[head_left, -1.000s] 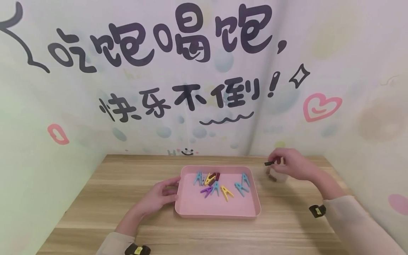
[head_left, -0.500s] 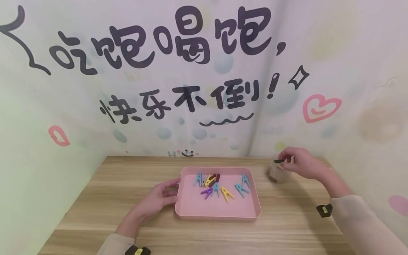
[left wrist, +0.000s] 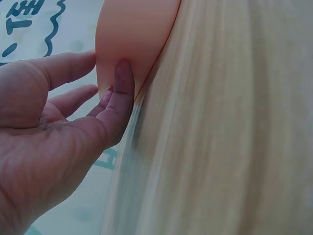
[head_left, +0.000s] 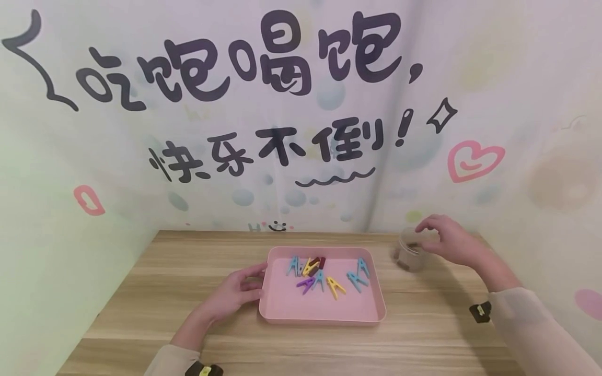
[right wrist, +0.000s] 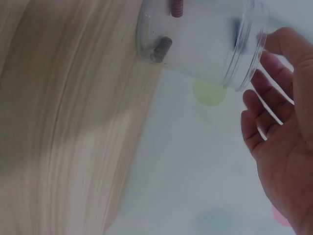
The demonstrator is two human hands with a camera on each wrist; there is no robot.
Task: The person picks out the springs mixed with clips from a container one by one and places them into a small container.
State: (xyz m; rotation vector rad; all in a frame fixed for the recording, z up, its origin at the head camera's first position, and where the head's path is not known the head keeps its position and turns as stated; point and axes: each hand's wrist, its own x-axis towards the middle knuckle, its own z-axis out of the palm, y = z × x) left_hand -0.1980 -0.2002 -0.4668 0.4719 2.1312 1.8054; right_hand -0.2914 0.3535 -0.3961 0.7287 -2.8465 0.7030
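right hand [head_left: 449,241]: grip wide, fingers loosely bent with nothing between them, poised at the mouth of a clear jar [right wrist: 200,44]. from the right wrist i see one fingertip right at the jar's rim; cannot tell whether it touches. a small dark piece [head_left: 413,245] shows inside near the mouth, blurred in the wrist view. by the jar's bottom, two ridged pieces: a reddish piece [right wrist: 177,7] and a dark grey piece [right wrist: 163,49]. jar stands upright on the wood-grain bench [head_left: 329,350], near its back edge, right of the pink tray [head_left: 324,313] and apart from it. left hand [head_left: 240,287]: grip also wide, fingers and thumb spread, their tips against the outside of the tray's left wall. in the tray, mostly toward the far side: several light-blue pegs [head_left: 355,278], two of them off by the right wall; two yellow pegs [head_left: 333,285]; one purple peg [head_left: 306,283]; and brown-red pieces [head_left: 322,262] bunched with one of the yellow ones. both arms wear pale sleeves [head_left: 541,329] and a black band [head_left: 481,312] at each wrist. behind the bench, a white backdrop [head_left: 211,117] with large dark lettering and a pink heart outline [head_left: 453,162].
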